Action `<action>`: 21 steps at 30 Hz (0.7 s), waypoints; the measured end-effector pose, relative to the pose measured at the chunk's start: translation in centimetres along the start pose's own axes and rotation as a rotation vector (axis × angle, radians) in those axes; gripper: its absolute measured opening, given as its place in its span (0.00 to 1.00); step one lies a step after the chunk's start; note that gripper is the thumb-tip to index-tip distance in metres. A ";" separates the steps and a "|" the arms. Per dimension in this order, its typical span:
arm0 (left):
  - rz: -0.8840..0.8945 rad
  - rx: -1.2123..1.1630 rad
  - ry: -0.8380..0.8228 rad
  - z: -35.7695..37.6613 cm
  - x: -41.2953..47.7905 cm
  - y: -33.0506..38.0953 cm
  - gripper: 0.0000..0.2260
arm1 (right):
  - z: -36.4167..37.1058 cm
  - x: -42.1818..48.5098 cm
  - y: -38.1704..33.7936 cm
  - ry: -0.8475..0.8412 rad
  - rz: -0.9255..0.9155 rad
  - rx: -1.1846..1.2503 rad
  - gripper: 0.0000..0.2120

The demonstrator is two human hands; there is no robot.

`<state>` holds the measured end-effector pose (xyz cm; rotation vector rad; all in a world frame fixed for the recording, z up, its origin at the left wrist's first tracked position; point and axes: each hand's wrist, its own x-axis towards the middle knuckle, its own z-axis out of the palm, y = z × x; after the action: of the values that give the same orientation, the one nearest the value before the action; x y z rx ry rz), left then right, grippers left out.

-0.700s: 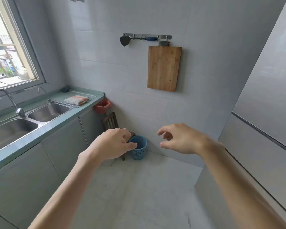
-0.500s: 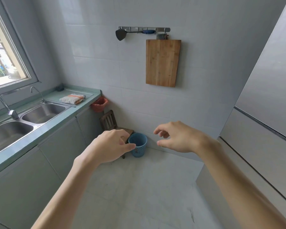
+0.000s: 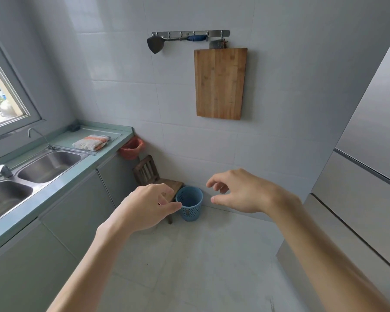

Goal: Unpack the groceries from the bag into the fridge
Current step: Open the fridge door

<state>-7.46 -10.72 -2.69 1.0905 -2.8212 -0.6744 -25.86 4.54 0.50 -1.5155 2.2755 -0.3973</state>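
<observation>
While empty, left hand (image 3: pixel 144 207), right hand (image 3: pixel 242 192).

It was a home kitchen. A double steel sink (image 3: pixel 32 174) sat in the counter (image 3: pixel 61 190). A wooden cutting board (image 3: pixel 220 83) hung on tiled wall.

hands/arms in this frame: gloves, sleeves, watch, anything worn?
Nothing worn that shows. The left hand and right hand are bare: no gloves, rings or markings visible. Both forearms are bare right down to the bottom edge of the picture, with no sleeve, watch or wristband in view. Anything above that is out of frame.
</observation>
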 end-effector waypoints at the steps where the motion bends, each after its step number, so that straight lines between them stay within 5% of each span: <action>1: -0.004 0.011 0.001 -0.1 1.1 0.5 0.21 | -0.5 0.8 0.9 -0.004 0.003 0.005 0.17; 21: -0.012 0.038 -0.024 -2.7 26.2 8.7 0.21 | -11.4 19.6 16.7 0.039 0.021 0.054 0.20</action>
<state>-32.14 -23.09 0.37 1.1137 -2.8614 -0.6414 -51.53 -6.92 0.45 -1.4684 2.2891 -0.4819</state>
